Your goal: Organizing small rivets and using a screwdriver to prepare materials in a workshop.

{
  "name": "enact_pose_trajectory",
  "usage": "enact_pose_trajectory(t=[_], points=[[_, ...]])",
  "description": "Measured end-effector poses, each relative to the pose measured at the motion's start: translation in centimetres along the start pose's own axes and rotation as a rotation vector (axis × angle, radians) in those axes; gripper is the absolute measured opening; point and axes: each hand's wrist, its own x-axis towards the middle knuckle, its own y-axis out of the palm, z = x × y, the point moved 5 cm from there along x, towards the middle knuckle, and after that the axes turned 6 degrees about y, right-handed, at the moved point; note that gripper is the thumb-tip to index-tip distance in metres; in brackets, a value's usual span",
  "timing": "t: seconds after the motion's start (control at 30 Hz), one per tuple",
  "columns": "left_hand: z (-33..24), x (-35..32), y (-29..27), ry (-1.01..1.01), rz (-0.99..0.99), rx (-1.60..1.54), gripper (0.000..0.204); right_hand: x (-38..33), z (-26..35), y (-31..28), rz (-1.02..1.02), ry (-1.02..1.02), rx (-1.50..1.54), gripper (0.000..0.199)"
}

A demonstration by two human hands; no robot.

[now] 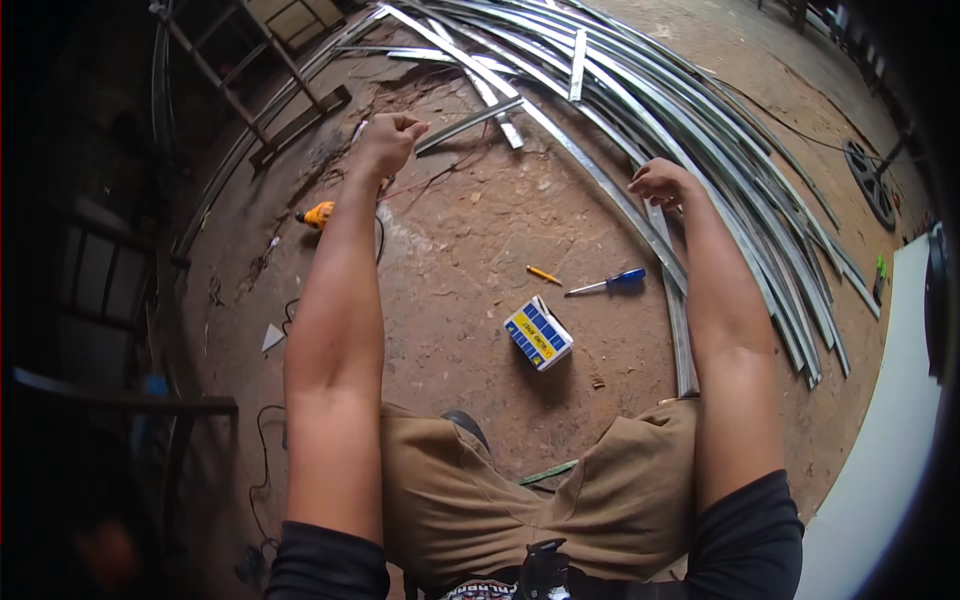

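Observation:
My left hand (385, 145) is raised over the floor, its fingertips pinched together; whatever is between them is hidden or too small to name. Close beside it lies the end of a short metal channel (468, 126). My right hand (663, 184) has its fingers curled inward above another metal channel (676, 330), which runs back toward my right knee. I cannot make out what its fingers hold, if anything. Between my forearms, on the floor, are a blue, yellow and white box (539, 333), a blue-handled screwdriver (607, 283) and a yellow-orange pencil (543, 273).
Many long silvery metal profiles (700, 170) curve across the far and right floor. An orange power tool (318, 215) with a cord lies by my left forearm. A metal frame (250, 80) stands far left, a dark wheel (869, 184) far right, a white panel (880, 400) at right.

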Motion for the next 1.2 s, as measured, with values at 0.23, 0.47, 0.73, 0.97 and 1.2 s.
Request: enact_pose_trajectory(t=[0.23,0.47,0.73,0.97,1.2], points=[[9.5,-4.3,-1.5,-0.241,0.248,0.113,0.029,-1.3,-0.6,1.2,0.028,0.069,-0.07,0.028],[12.8,-4.8,-1.3,-0.298,0.307,-0.044,0.052,-1.4,-0.7,1.0,-0.006,0.066,0.027,0.029],[12.7,-4.5,-3.5,-0.238,0.081,0.163,0.057,-0.7,-0.2,1.3,0.005,0.079,-0.091,0.033],[11.9,-5.8,-0.2,-0.464,0.332,-0.028,0.067,-0.8,-0.8,1.5,0.0,0.083,-0.16,0.033],[11.5,-3.2,-0.2,-0.292,0.165,0.008,0.06,0.3,-1.8,1.0,0.0,0.108,-0.148,0.036]])
